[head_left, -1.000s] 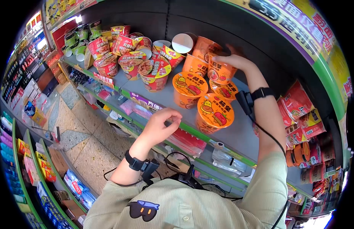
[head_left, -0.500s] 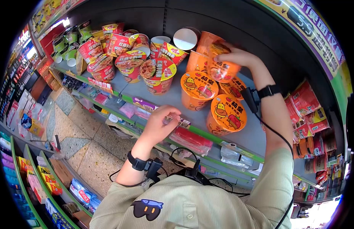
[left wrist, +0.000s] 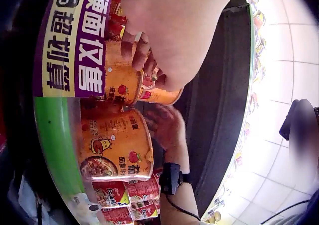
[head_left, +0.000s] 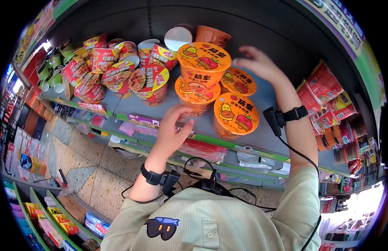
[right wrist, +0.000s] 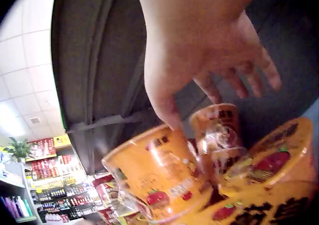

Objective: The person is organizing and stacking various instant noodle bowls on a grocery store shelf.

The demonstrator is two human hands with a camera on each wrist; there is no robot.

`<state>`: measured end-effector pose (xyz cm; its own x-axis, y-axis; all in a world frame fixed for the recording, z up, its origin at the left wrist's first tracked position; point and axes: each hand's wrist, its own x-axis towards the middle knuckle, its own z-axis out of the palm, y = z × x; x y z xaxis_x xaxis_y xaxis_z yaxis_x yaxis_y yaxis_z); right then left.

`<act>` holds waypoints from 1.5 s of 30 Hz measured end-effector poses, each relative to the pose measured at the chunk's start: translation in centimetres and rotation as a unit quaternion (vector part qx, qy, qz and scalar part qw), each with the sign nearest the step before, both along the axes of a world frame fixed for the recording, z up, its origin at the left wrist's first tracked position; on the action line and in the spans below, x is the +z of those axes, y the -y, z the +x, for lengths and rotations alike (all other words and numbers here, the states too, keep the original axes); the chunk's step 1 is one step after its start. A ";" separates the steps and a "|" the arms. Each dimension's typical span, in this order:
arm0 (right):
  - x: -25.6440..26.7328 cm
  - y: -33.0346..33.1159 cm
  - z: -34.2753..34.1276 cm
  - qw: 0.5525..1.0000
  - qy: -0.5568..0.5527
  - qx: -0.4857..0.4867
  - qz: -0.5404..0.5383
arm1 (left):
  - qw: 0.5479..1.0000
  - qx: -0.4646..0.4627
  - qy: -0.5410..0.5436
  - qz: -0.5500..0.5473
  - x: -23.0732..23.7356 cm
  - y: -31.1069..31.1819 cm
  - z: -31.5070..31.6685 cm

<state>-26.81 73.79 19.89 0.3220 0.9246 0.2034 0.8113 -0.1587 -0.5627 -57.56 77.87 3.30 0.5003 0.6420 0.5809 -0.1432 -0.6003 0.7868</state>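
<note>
An upright orange noodle cup (head_left: 204, 58) stands on top of another orange noodle cup (head_left: 189, 97) at the shelf's front. My right hand (head_left: 260, 62) is just right of the upper cup, fingers spread and nothing gripped. In the right wrist view the thumb of my right hand (right wrist: 199, 56) overlaps the rim of an orange cup (right wrist: 162, 177). My left hand (head_left: 172, 131) hovers at the shelf edge by the lower cup, fingers loosely bent, holding nothing. Two more orange cups, a front one (head_left: 235, 115) and one behind it (head_left: 240, 81), stand to the right.
Red and yellow noodle cups (head_left: 150, 85) crowd the shelf (head_left: 164, 104) on the left, with green cups (head_left: 56, 77) beyond. A reddish-orange cup (head_left: 212, 37) sits at the back near a white round cup end (head_left: 177, 38). Red noodle packs (head_left: 323, 88) stand at the right.
My right hand has brought the orange cup it held forward and left onto another cup, let go and drawn off right. My left hand's fingers have opened wider. The head view has shifted.
</note>
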 end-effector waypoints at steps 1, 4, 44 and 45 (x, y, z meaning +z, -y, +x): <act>-1.4 0.1 1.4 0.997 0.036 -0.031 -0.054 | 1.000 -0.005 -0.004 0.011 -0.2 -0.1 0.2; -6.6 -0.6 3.2 0.989 0.033 -0.020 -0.143 | 0.999 -0.018 -0.010 0.028 -0.7 -0.3 1.1; -9.8 -0.2 14.8 0.989 0.057 -0.125 0.061 | 0.996 -0.045 -0.074 -0.025 -4.1 -0.9 3.9; -10.1 -0.5 15.0 0.988 0.049 -0.117 0.084 | 0.996 -0.048 -0.071 -0.025 -4.2 -0.9 3.9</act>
